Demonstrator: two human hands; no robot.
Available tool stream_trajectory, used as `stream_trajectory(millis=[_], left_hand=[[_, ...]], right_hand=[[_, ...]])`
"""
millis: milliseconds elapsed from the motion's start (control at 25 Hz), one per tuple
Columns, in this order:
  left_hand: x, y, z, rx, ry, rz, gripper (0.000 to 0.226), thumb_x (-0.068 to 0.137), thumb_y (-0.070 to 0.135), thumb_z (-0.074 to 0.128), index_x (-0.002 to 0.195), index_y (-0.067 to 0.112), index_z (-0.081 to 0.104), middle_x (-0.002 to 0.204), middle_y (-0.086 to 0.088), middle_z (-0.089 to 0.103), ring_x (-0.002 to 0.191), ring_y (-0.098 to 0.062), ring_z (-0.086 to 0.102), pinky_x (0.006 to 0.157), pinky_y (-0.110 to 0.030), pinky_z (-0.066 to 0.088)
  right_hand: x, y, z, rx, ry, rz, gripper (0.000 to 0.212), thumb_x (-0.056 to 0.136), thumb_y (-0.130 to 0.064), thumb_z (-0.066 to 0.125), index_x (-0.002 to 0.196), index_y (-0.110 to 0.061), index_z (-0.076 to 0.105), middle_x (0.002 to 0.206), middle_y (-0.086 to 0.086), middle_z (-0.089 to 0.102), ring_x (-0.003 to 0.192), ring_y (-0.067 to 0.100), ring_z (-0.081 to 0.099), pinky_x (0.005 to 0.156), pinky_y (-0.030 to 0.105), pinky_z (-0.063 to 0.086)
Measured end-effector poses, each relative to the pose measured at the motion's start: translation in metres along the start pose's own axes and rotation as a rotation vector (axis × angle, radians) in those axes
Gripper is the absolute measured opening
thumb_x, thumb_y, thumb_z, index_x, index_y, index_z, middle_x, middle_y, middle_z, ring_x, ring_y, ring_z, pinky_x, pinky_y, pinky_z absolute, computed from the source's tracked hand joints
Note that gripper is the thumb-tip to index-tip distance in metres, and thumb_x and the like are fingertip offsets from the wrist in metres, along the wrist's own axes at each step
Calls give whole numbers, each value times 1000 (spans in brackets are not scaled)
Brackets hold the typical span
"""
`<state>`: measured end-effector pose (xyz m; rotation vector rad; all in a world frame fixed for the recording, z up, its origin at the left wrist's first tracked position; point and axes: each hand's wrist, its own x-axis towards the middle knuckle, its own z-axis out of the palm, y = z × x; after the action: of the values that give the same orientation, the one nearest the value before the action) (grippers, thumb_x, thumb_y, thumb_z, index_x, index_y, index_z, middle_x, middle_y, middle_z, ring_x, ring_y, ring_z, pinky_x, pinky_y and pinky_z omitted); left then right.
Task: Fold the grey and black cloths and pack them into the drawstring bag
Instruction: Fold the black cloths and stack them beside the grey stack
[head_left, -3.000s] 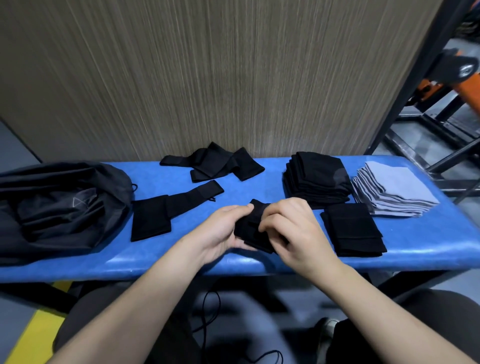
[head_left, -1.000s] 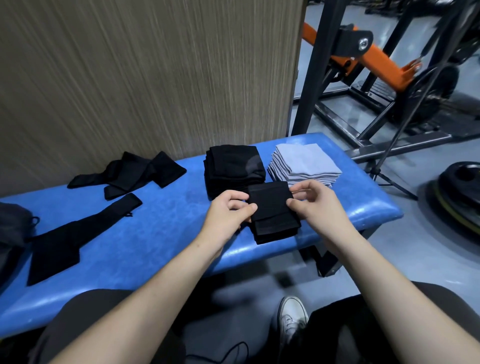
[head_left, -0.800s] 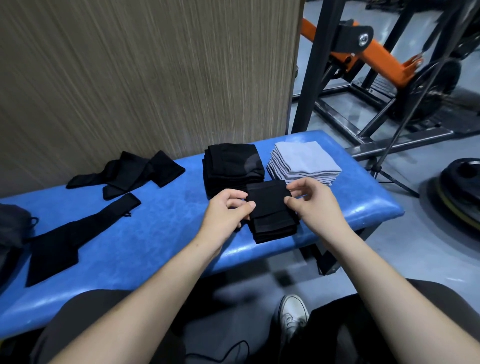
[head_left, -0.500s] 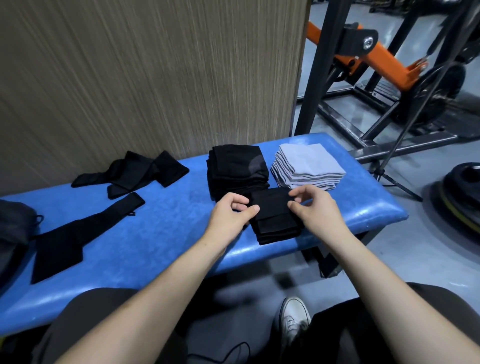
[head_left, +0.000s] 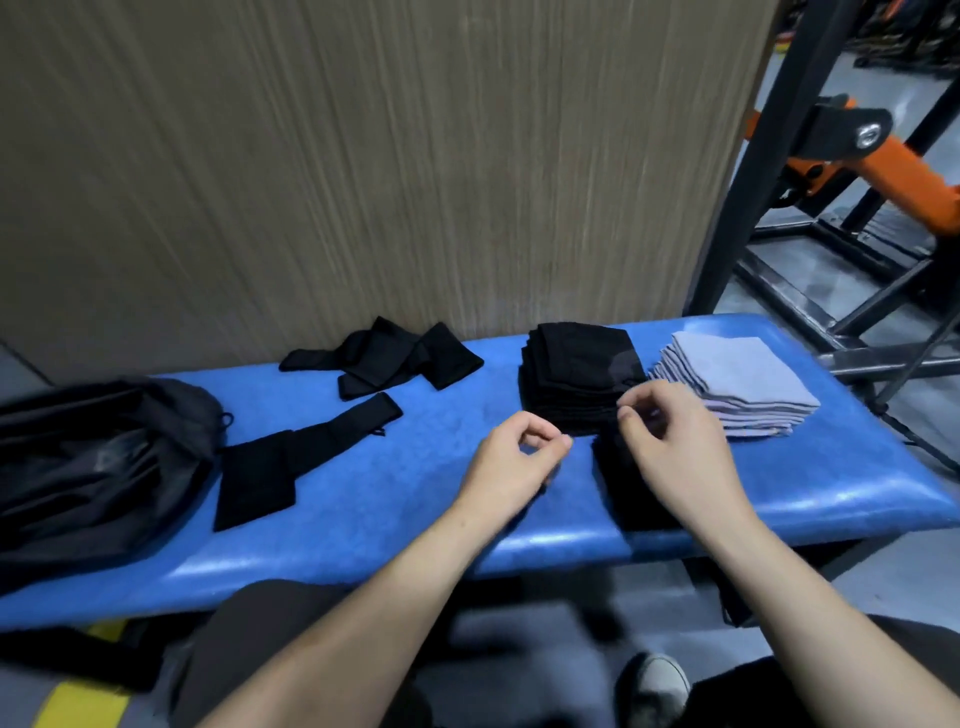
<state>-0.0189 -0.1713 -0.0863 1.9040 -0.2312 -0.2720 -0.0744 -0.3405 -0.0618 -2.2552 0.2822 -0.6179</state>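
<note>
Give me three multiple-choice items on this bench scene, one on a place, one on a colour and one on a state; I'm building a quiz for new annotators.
1. Where does the drawstring bag lie on the blue bench?
A. at its left end
B. at its right end
C. on the floor under it

2. What colour is the folded stack nearest the bench's right end?
A. orange
B. light grey
C. white

3. What is the left hand holding?
A. a grey cloth
B. the bag's cord
C. nothing

Answers:
1 A, the dark bag sits at the left end.
2 B, the pale grey pile lies right of the black stack.
3 C, its curled fingers enclose only air.
</note>
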Motion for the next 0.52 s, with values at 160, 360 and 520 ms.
stream_trajectory(millis=[160, 360, 520], left_hand=[[-6, -17, -72, 184, 90, 11, 17, 79, 49, 61, 80, 32, 65, 70, 14, 68, 58, -8, 59, 75, -38, 55], [-20, -52, -170, 438, 358, 16, 1, 85, 30, 66, 86, 30, 65, 80, 14, 66, 69, -7, 57, 74, -33, 52], [-32, -82, -213, 675, 463, 37, 18, 87, 26, 70, 104, 25, 64, 102, 10, 57, 102, -18, 53, 93, -32, 44]], right_hand=[[-1, -36, 52, 97, -186, -39, 8, 89, -19, 65, 84, -25, 63, 79, -6, 67, 73, 13, 62, 73, 37, 51], [-8, -76, 126, 111, -396, -81, 3, 90, -25, 65, 88, -27, 64, 79, -7, 67, 67, 9, 56, 71, 34, 50], [-12, -99, 171, 126, -521, -99, 4, 92, -29, 64, 94, -26, 63, 81, -5, 67, 75, 13, 61, 79, 37, 52]])
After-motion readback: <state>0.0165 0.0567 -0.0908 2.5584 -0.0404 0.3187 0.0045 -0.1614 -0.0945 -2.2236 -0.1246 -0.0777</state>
